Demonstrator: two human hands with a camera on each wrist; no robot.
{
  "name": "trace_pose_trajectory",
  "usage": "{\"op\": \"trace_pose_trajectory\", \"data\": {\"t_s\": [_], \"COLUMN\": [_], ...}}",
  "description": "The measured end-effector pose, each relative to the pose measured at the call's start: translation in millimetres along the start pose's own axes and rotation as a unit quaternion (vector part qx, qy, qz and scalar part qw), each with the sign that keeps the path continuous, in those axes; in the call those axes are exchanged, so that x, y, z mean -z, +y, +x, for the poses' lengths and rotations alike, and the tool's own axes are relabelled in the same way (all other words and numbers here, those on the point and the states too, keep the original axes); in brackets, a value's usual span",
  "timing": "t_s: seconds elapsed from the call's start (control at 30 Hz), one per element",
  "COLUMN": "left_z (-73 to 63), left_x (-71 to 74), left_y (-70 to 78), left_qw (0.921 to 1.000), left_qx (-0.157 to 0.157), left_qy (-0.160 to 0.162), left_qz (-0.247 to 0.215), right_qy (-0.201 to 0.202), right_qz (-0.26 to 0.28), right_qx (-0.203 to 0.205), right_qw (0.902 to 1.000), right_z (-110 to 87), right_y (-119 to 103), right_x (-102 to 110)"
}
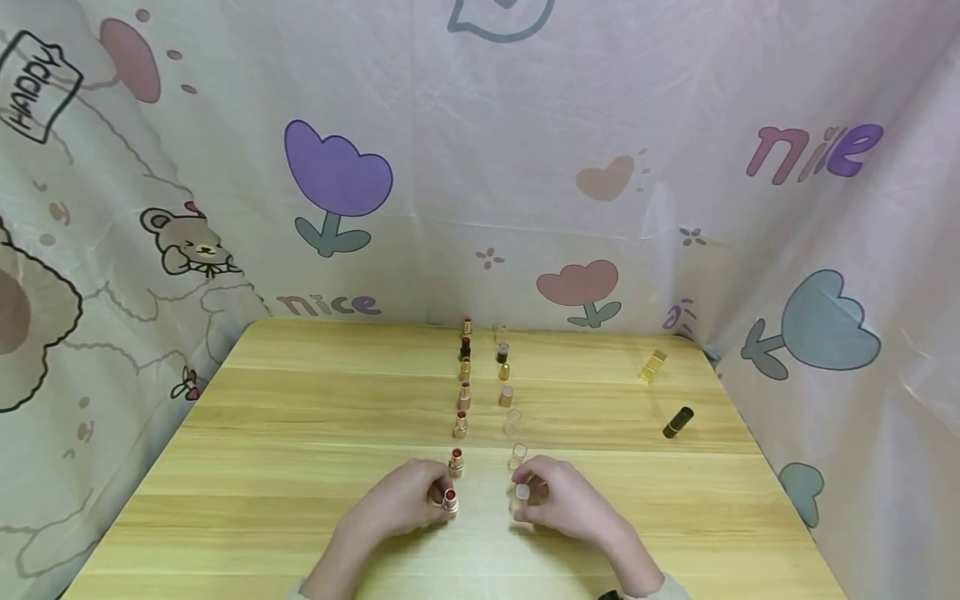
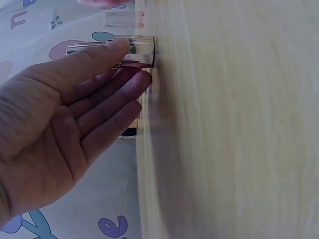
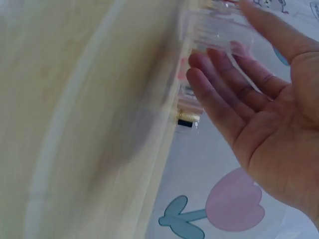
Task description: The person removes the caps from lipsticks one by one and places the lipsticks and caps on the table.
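Note:
My left hand (image 1: 405,500) is at the nearest lipstick (image 1: 450,502), an uncapped one with a red tip and metallic base. In the left wrist view, the thumb lies over this tube and the fingers are behind it, pinching it upright on the table. Across from it, my right hand (image 1: 562,500) is around a clear cap (image 1: 522,497) standing on the table. The right wrist view, blurred, shows the thumb spread from the fingers (image 3: 214,92), with the transparent cap between; contact is hard to tell. Just beyond are another uncapped lipstick (image 1: 456,463) and another clear cap (image 1: 518,456).
Several uncapped lipsticks (image 1: 465,396) form a column toward the back edge, with a parallel column of caps (image 1: 507,396) to its right. A gold tube (image 1: 652,367) and a black tube (image 1: 678,422) lie at the right of the wooden table (image 1: 300,433). Printed cloth (image 1: 465,167) hangs behind.

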State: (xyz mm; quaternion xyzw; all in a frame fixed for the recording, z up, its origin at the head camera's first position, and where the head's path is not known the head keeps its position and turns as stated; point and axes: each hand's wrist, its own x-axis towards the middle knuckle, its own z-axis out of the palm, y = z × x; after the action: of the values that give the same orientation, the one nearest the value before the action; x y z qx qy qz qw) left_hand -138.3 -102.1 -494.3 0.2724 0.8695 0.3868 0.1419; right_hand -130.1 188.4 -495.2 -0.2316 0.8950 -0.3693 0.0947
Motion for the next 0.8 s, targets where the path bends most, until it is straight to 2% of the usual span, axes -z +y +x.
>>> {"op": "trace_pose_trajectory", "data": {"t_s": [0.1, 0.2, 0.27, 0.33, 0.47, 0.6, 0.73, 0.8], "left_z": [-0.4, -0.9, -1.1, -1.1, -1.3, -2.0, -2.1, -1.9], "left_x": [0.2, 0.3, 0.2, 0.0, -0.6, -0.7, -1.0, -1.2], "left_y": [-0.6, -1.1, -1.4, -1.5, -1.7, -2.0, -1.9, -1.7], "left_qw": [1.0, 1.0, 1.0, 1.0, 1.0, 0.9999, 0.9998, 0.9998], "left_qx": [-0.001, -0.001, -0.002, -0.002, -0.001, 0.002, 0.004, 0.004], "left_qy": [0.002, 0.002, 0.002, 0.002, 0.002, 0.006, 0.008, 0.009], "left_qz": [0.005, 0.009, 0.009, 0.007, 0.006, 0.011, 0.016, 0.017], "right_qy": [0.032, 0.09, 0.146, 0.206, 0.316, 0.411, 0.497, 0.531], "right_qz": [0.017, 0.038, 0.053, 0.07, 0.125, 0.175, 0.163, 0.138], "right_qx": [0.001, 0.004, 0.012, 0.021, 0.04, 0.047, 0.025, 0.001], "right_qw": [0.9993, 0.9952, 0.9878, 0.9759, 0.9395, 0.8936, 0.8521, 0.8363], "right_z": [-2.3, -4.1, -4.8, -5.0, -5.0, -5.6, -8.2, -10.3], "right_y": [-1, 1, 2, 5, 10, 19, 32, 39], "right_x": [3, 6, 8, 12, 22, 35, 51, 59]}}
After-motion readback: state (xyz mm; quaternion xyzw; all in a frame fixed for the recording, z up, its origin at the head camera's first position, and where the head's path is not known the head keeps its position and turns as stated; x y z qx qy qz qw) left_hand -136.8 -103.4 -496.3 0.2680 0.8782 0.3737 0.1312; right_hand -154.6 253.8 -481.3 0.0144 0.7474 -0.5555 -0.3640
